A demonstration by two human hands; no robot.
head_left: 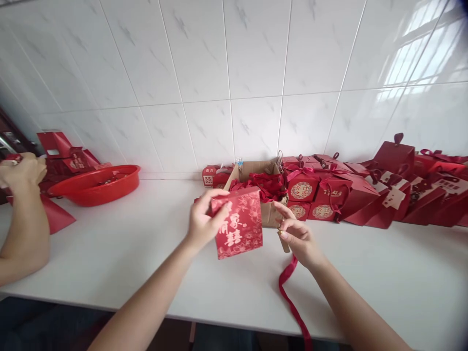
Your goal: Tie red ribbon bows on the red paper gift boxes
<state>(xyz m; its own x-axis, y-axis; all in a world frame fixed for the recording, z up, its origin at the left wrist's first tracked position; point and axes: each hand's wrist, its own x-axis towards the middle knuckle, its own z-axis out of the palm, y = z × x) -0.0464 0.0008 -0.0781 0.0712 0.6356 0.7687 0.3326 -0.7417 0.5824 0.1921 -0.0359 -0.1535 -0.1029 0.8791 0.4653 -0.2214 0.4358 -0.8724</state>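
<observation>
My left hand (206, 217) is closed around the upper left edge of a red gift box (243, 224) with pale floral print and Chinese characters, held tilted above the counter. To its right, the thumb and fingers of my right hand (296, 236) are pinched together. Something small and golden shows at those fingertips, too small to name. A dark red ribbon (287, 287) runs from just under my right hand down past the counter's front edge; whether the hand grips it is hidden. Behind both hands stands an open cardboard box (270, 212) with red ribbon pieces (268, 184) inside.
Several red gift boxes (321, 192) and peaked red boxes with ribbon (391, 195) line the wall at right. A red plastic basin (106, 187) is at left, near a co-worker's arm (27, 214) and more red boxes (54, 146). The white counter (146, 263) ends at its front edge.
</observation>
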